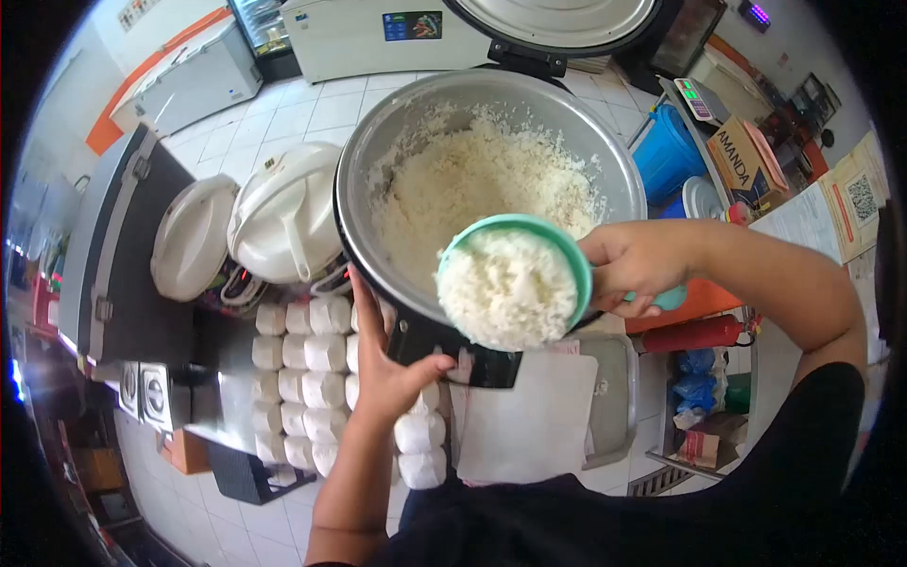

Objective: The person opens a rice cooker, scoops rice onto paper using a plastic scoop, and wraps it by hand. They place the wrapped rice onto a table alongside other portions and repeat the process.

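Note:
A large open rice cooker [351, 203] holds white rice [472, 175], heaped toward its far and right sides. My right hand [647, 267] is closed round the handle of a green scoop [584, 274], which is piled with rice [510, 291] above the pot's near right rim. Against the cooker's near left side rests my left hand [397, 373], fingers spread, with the thumb pointing right by the front latch. White paper sheets [529, 416] lie just below the cooker, over a grey tray [616, 402].
Rows of white wrapped packets [326, 425] stand left of the sheets. Two smaller cookers with white lids [283, 217] are at the left. The big cooker's raised lid [557, 19] is behind it. A fire extinguisher [694, 333] and blue bucket [669, 146] are at right.

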A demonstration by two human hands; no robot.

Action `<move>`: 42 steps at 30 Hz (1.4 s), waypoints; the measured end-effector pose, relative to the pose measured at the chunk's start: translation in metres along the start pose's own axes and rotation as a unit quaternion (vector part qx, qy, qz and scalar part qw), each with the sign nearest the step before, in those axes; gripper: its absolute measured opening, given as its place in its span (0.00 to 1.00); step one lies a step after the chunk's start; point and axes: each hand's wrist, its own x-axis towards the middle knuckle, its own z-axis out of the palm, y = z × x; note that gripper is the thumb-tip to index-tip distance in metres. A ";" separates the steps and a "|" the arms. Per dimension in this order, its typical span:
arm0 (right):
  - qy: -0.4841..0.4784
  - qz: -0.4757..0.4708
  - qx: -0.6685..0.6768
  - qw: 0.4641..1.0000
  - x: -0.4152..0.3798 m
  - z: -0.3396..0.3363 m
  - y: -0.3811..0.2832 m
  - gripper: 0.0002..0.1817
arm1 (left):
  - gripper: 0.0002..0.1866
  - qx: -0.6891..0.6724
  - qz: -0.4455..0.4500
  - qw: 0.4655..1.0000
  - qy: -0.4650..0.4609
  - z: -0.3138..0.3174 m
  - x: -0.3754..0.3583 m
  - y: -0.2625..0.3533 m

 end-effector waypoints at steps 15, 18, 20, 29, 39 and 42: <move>0.330 -0.098 -0.167 0.924 0.108 0.194 0.323 0.16 | 0.59 0.489 -0.121 0.829 -0.243 0.085 -0.262 -0.093; 0.464 -0.143 -0.316 0.815 0.111 0.234 0.324 0.20 | 0.60 0.508 -0.118 0.824 -0.221 0.089 -0.276 -0.108; 0.477 -0.146 -0.315 0.808 0.123 0.245 0.343 0.21 | 0.60 0.506 -0.110 0.830 -0.210 0.092 -0.279 -0.109; 0.506 -0.157 -0.215 0.820 0.129 0.227 0.345 0.24 | 0.59 0.519 -0.119 0.827 -0.179 0.100 -0.282 -0.106; 0.685 -0.193 -0.259 0.653 0.077 0.214 0.393 0.24 | 0.54 0.550 -0.084 0.804 -0.209 0.091 -0.302 -0.106; 0.525 -0.273 -0.242 0.769 0.094 0.224 0.388 0.22 | 0.54 0.556 -0.080 0.796 -0.228 0.085 -0.304 -0.103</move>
